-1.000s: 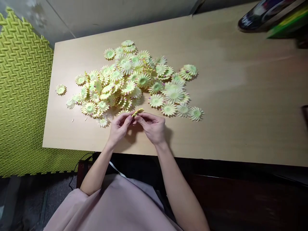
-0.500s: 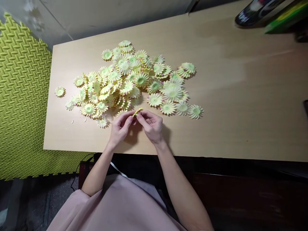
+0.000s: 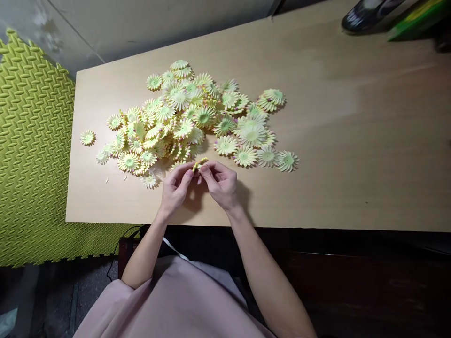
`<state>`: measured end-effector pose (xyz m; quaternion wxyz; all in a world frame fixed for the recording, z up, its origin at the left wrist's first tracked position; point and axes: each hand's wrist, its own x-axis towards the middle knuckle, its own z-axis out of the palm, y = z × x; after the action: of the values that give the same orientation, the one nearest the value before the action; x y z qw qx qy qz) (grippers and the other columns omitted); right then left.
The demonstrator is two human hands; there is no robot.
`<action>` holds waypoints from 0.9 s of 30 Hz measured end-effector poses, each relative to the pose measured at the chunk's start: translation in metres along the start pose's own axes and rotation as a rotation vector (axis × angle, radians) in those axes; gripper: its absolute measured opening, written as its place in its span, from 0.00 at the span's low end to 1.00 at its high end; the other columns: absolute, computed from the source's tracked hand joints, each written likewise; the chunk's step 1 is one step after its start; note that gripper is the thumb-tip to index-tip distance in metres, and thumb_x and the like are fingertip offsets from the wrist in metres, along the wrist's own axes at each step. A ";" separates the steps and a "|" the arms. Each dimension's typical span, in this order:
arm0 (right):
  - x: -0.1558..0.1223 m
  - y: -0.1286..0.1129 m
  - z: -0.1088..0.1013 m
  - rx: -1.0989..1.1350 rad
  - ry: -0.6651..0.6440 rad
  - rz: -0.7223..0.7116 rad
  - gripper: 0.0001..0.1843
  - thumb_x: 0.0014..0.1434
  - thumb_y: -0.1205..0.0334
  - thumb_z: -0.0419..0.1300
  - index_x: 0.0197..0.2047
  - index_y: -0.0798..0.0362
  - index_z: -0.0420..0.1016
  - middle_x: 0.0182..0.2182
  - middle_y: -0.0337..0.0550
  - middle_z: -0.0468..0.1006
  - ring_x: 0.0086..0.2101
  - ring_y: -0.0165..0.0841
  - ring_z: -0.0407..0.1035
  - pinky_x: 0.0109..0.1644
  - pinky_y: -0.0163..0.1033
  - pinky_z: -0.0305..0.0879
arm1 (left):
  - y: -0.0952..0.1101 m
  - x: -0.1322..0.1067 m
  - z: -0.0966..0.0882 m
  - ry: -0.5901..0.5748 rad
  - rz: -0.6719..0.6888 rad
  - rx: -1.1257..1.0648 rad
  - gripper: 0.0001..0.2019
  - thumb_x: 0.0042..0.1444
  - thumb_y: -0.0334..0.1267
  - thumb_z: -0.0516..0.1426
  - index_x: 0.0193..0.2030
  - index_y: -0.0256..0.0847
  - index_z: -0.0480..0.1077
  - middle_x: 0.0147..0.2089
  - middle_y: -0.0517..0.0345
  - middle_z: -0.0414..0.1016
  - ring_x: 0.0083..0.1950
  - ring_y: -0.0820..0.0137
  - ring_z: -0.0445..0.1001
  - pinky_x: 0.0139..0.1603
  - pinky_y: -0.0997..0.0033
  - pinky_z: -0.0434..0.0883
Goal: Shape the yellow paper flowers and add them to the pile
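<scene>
Between my two hands is a small yellow artificial flower head [image 3: 199, 164], seen edge-on and partly covered by fingers. My left hand [image 3: 177, 187] pinches its left side with thumb and fingers. On the other side my right hand [image 3: 221, 184] grips it with the thumb on top and the fingers curled. Both hands are held just above the table's front part. Right beyond them spreads a heap of pale yellow flower heads [image 3: 183, 127] with greenish centres, some with purple petal tips.
The wooden table [image 3: 334, 178] reaches far to the right. Yellow-green foam matting [image 3: 35, 155] covers the left side, and a wall [image 3: 148, 23] stands behind. At the back right are a dark bottle-like object [image 3: 362, 19] and a green object [image 3: 417, 21]. One flower head [image 3: 88, 137] lies apart at left.
The view has shifted slightly. Both hands keep hold of the yellow flower head, which has tilted a little between the fingers. The heap looks the same.
</scene>
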<state>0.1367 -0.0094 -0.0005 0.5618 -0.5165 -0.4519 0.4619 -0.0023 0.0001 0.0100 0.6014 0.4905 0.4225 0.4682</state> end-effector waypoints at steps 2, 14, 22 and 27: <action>0.000 0.002 0.000 0.021 -0.003 0.002 0.17 0.60 0.44 0.64 0.33 0.50 0.76 0.22 0.37 0.75 0.24 0.30 0.70 0.30 0.36 0.70 | 0.000 0.000 -0.001 0.004 -0.030 -0.047 0.17 0.61 0.50 0.61 0.52 0.43 0.75 0.53 0.50 0.80 0.49 0.66 0.80 0.51 0.69 0.77; -0.003 0.000 0.000 0.006 -0.084 -0.002 0.16 0.61 0.47 0.63 0.33 0.51 0.76 0.26 0.38 0.78 0.26 0.29 0.73 0.31 0.34 0.72 | -0.002 0.001 0.005 0.164 -0.051 -0.138 0.16 0.54 0.49 0.67 0.41 0.40 0.74 0.38 0.57 0.79 0.37 0.72 0.79 0.38 0.72 0.79; -0.007 -0.003 -0.005 0.092 -0.099 0.045 0.17 0.61 0.44 0.63 0.33 0.50 0.74 0.28 0.39 0.76 0.28 0.31 0.71 0.32 0.35 0.71 | -0.006 0.007 -0.004 0.207 -0.214 -0.355 0.20 0.49 0.52 0.68 0.37 0.42 0.68 0.32 0.64 0.75 0.30 0.75 0.75 0.36 0.71 0.78; -0.009 -0.005 -0.008 0.246 -0.050 0.103 0.18 0.55 0.43 0.67 0.31 0.49 0.74 0.32 0.41 0.76 0.30 0.32 0.71 0.33 0.38 0.72 | -0.009 0.007 -0.006 0.251 -0.240 -0.385 0.20 0.48 0.51 0.69 0.38 0.42 0.68 0.27 0.67 0.70 0.27 0.78 0.71 0.30 0.75 0.76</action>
<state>0.1430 -0.0202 0.0035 0.5851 -0.4544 -0.3787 0.5548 -0.0049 0.0071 -0.0002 0.6777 0.2516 0.4521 0.5225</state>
